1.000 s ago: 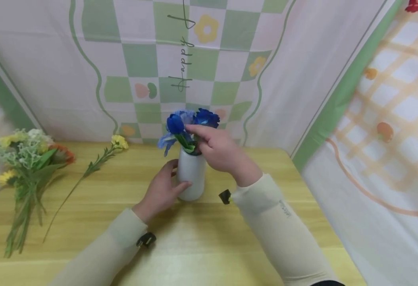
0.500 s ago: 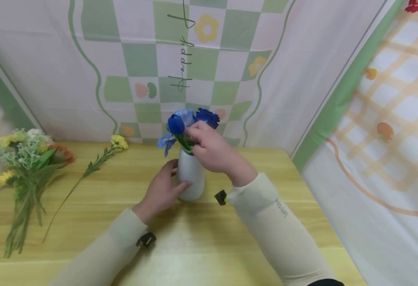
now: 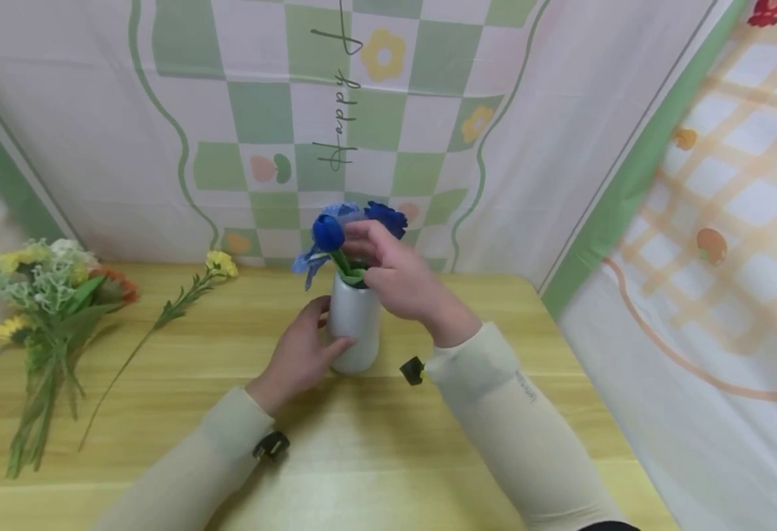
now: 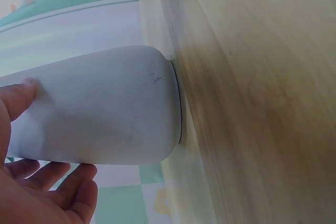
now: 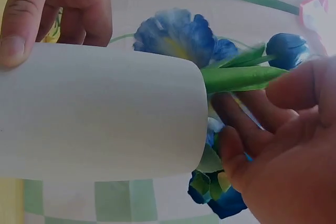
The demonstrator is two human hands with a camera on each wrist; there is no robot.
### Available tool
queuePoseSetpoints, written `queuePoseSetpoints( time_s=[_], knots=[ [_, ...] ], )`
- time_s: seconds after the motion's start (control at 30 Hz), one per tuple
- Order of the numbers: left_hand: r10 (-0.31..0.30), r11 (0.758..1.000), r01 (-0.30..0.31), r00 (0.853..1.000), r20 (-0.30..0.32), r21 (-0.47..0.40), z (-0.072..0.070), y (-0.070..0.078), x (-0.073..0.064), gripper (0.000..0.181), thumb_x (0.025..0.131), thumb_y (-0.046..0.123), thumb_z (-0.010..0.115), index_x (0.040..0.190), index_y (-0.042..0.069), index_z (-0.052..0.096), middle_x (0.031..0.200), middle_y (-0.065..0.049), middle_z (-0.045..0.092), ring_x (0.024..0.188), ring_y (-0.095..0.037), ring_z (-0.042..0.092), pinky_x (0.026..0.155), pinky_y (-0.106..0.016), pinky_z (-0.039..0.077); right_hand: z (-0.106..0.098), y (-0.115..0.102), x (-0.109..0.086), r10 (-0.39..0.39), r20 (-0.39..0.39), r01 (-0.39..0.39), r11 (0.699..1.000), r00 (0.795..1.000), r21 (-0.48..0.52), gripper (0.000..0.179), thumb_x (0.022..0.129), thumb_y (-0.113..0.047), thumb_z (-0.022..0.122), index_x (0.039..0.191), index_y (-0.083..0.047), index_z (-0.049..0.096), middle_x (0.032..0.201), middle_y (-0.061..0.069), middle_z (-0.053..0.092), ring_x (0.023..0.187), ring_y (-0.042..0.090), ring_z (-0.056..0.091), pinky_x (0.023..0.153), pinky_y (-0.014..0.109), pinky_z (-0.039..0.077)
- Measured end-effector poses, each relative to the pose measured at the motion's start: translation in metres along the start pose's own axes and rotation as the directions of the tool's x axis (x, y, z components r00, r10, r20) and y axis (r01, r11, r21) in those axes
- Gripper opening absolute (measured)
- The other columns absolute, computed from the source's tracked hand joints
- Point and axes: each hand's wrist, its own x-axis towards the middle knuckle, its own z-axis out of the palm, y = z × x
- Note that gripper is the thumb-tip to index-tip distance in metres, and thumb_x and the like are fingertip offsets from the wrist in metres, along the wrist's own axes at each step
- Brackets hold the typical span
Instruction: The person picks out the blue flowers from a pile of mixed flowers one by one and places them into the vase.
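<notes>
Upright on the table stands a white vase (image 3: 356,324), its side gripped between the thumb and fingers of my left hand (image 3: 297,359). A blue tulip (image 3: 328,233) rises from its mouth, with green leaves (image 5: 241,78) low on its stem. Around it are a paler blue ruffled flower (image 5: 176,35) and a dark blue ruffled bloom (image 3: 387,219). My right hand (image 3: 406,280) is at the vase's mouth, its fingers loosely bent and spread beside the tulip, with a gap between thumb and fingers. Stems inside the vase are hidden.
On the wooden table (image 3: 335,472), a bundle of mixed flowers (image 3: 52,324) lies at the left. Beside it is a single yellow flower (image 3: 220,263) on a long stem. A patterned cloth (image 3: 262,110) hangs close behind the vase.
My right hand's fingers have drawn away from the tulip and loosened. The tulip's head has shifted very slightly. My left hand and the vase stay in place.
</notes>
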Motion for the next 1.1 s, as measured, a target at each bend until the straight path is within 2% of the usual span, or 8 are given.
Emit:
queuePoseSetpoints(
  time_s=[0.17,0.3,0.43,0.5,0.57,0.77,0.97,1.1],
  knots=[
    [0.000,1.000,0.000,1.000,0.007,0.022,0.000,0.002,-0.001,0.072,0.093,0.031,0.074,0.149,0.006,0.035,0.145,-0.014,0.048,0.126,-0.032,0.053,0.100,-0.051,0.047,0.001,-0.006,0.003,0.003,0.034,0.000,0.998,0.999,-0.061,0.072,0.088,0.007,0.040,0.154,-0.019,0.030,0.146,-0.001,0.051,0.131,0.013,0.047,0.110,0.043,0.036],
    [0.003,1.000,-0.003,1.000,0.005,0.014,0.000,0.002,-0.001,0.072,0.092,0.031,0.074,0.149,0.006,0.036,0.145,-0.014,0.048,0.126,-0.032,0.053,0.100,-0.051,0.047,0.003,-0.005,0.001,-0.044,-0.116,0.034,0.996,0.992,-0.087,0.061,0.089,0.007,0.039,0.147,-0.014,0.038,0.121,0.002,0.065,0.114,0.016,0.059,0.100,0.042,0.047],
    [-0.008,1.000,0.008,1.000,0.003,0.012,0.001,0.002,0.000,0.072,0.092,0.031,0.074,0.148,0.006,0.036,0.145,-0.014,0.048,0.126,-0.031,0.053,0.101,-0.050,0.046,0.001,-0.001,-0.007,-0.119,-0.342,0.066,0.985,0.932,-0.162,0.045,0.089,0.006,0.040,0.131,-0.007,0.048,0.089,0.001,0.067,0.084,0.016,0.064,0.075,0.036,0.055],
    [-0.017,1.000,0.017,1.000,0.002,0.011,0.001,0.001,0.000,0.073,0.092,0.031,0.075,0.148,0.006,0.037,0.145,-0.014,0.048,0.126,-0.031,0.053,0.102,-0.050,0.046,-0.002,0.003,-0.012,-0.129,-0.410,0.057,0.981,0.903,-0.183,0.041,0.088,0.005,0.041,0.126,-0.006,0.051,0.082,0.000,0.065,0.075,0.016,0.062,0.066,0.035,0.054],
    [-0.025,1.000,0.025,1.000,0.002,0.011,0.000,0.001,0.001,0.073,0.091,0.032,0.076,0.148,0.006,0.037,0.145,-0.013,0.048,0.126,-0.031,0.053,0.102,-0.050,0.045,-0.008,0.006,-0.018,-0.123,-0.443,0.040,0.981,0.888,-0.192,0.040,0.087,0.006,0.042,0.123,-0.006,0.053,0.080,0.001,0.064,0.072,0.017,0.061,0.061,0.036,0.052],
    [-0.021,1.000,0.021,0.999,0.039,0.010,-0.002,-0.001,0.004,0.074,0.092,0.032,0.074,0.150,0.007,0.036,0.148,-0.014,0.046,0.127,-0.033,0.052,0.102,-0.050,0.045,-0.027,0.023,-0.040,-0.071,-0.442,-0.046,0.968,0.894,-0.248,0.036,0.084,0.005,0.044,0.114,-0.006,0.060,0.081,0.002,0.065,0.070,0.018,0.061,0.053,0.038,0.049],
    [-0.054,0.997,0.060,0.991,0.121,-0.042,-0.011,-0.004,0.008,0.076,0.095,0.032,0.070,0.156,0.015,0.029,0.152,-0.011,0.042,0.131,-0.033,0.047,0.105,-0.051,0.042,-0.038,0.048,-0.058,-0.046,-0.410,-0.082,0.954,0.911,-0.288,0.028,0.084,0.005,0.046,0.103,-0.002,0.065,0.082,0.005,0.066,0.070,0.019,0.061,0.055,0.038,0.050],
    [-0.063,0.994,0.074,0.989,0.136,-0.074,-0.015,-0.009,0.013,0.081,0.097,0.031,0.067,0.160,0.019,0.018,0.153,-0.012,0.040,0.133,-0.034,0.045,0.107,-0.051,0.040,-0.043,0.063,-0.067,-0.024,-0.400,-0.114,0.941,0.916,-0.317,0.026,0.084,0.005,0.046,0.099,-0.002,0.066,0.083,0.006,0.067,0.071,0.020,0.061,0.058,0.038,0.051]
  ],
)
